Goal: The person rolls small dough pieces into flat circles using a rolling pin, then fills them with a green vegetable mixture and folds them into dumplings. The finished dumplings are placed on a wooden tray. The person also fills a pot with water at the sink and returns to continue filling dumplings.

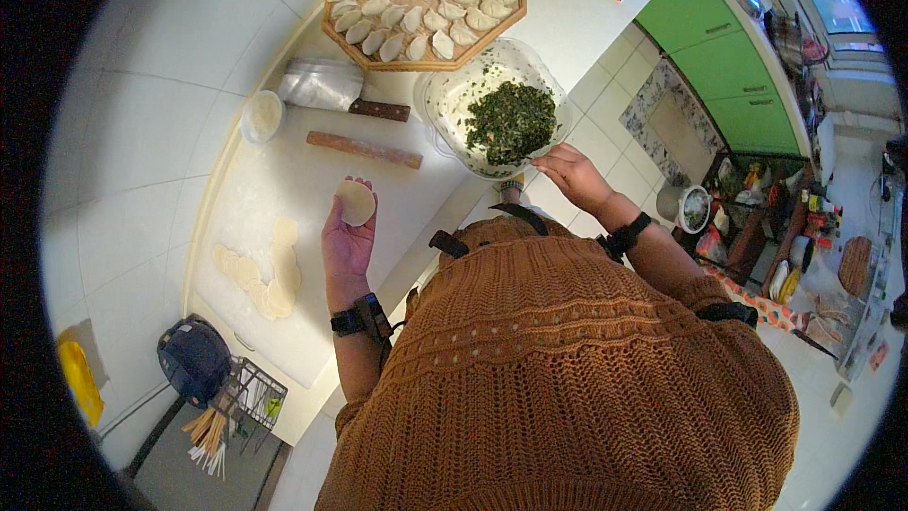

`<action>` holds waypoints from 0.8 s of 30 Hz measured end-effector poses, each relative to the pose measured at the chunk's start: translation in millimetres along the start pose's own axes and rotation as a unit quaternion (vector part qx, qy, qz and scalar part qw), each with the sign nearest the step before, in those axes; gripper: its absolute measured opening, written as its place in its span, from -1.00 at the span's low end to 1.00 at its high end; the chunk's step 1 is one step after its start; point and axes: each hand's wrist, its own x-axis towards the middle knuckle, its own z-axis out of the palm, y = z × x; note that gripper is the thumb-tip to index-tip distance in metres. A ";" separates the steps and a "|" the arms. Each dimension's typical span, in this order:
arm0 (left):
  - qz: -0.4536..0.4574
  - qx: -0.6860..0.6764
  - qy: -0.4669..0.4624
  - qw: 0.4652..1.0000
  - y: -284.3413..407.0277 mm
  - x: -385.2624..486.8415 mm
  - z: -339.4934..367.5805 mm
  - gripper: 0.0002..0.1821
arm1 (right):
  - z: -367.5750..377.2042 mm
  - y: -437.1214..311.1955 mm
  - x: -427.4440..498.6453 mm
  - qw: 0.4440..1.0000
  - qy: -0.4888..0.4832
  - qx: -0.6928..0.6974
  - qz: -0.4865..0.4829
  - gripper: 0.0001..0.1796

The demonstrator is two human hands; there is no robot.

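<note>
A round dough wrapper (pixel 357 203) rests in my left hand (pixel 349 241), which holds it palm up above the white work surface. My right hand (pixel 573 176) is at the near right rim of a clear plastic bowl (pixel 445 129). Its fingers are pinched together on what looks like a thin dark utensil, mostly hidden by the hand. Chopped green filling (pixel 514 121) lies heaped in the bowl. Several flat dough wrappers (pixel 282 282) overlap on the surface left of my left hand. A wooden rolling pin (pixel 364 150) lies just beyond that hand.
Beyond the bowl, a wooden octagonal tray (pixel 418 65) carries several folded dumplings (pixel 413 19). A cleaver (pixel 330 89) and a small tub of flour (pixel 262 117) lie by the tiled wall (pixel 156 121). A wire rack (pixel 262 390) with chopsticks (pixel 207 431) stands at the lower left.
</note>
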 end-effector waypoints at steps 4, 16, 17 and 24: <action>-0.008 -0.015 -0.009 1.000 1.1 -0.4 -4.6 -0.53 | 6.2 -1.9 -5.9 0.999 0.042 0.030 0.009 -0.78; 0.005 -0.005 0.023 1.000 12.5 -5.5 -13.5 -0.54 | 21.9 -3.4 25.6 0.990 0.069 0.070 0.104 -0.72; 0.006 -0.003 0.017 1.000 13.1 -6.1 -13.4 -0.54 | 19.9 -4.5 24.9 0.995 0.055 0.044 0.067 -0.72; -0.009 0.011 -0.009 1.000 12.5 -4.4 -11.5 -0.50 | 10.4 -13.4 18.9 0.985 0.061 0.111 0.115 -0.76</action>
